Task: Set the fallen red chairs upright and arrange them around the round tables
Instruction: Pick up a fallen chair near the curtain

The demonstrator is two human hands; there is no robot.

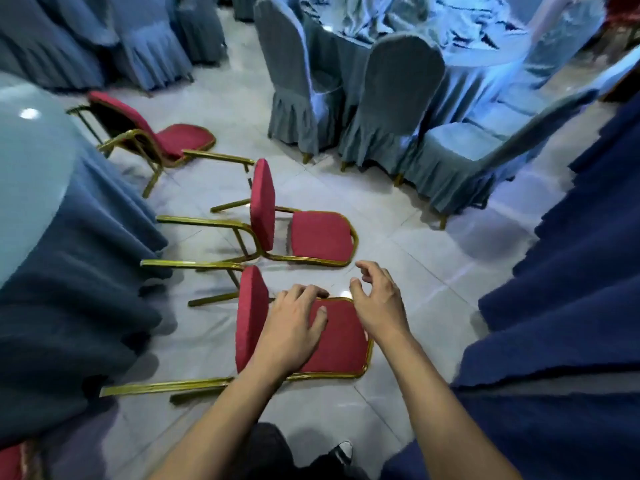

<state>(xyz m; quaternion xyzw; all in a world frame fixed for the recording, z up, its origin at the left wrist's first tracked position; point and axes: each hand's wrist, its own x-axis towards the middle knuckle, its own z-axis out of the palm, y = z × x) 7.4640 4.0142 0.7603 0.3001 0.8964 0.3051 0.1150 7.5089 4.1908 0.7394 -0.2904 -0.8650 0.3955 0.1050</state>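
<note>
Three red chairs with gold metal frames lie tipped over on the tiled floor in a row. The nearest chair [341,344] lies with its backrest flat on the floor and its legs pointing left. My left hand [294,323] rests on its red pad, fingers curled over the far gold edge. My right hand [377,303] hovers just right of that edge, fingers spread and holding nothing. A second fallen chair [320,235] lies just beyond, and a third [173,136] farther back left.
A round table [31,168] with a dark blue cloth stands at the left. Another blue-draped table [571,306] is at the right. A far table [460,36] has several grey-covered chairs [391,109] around it. A floor lane runs between them.
</note>
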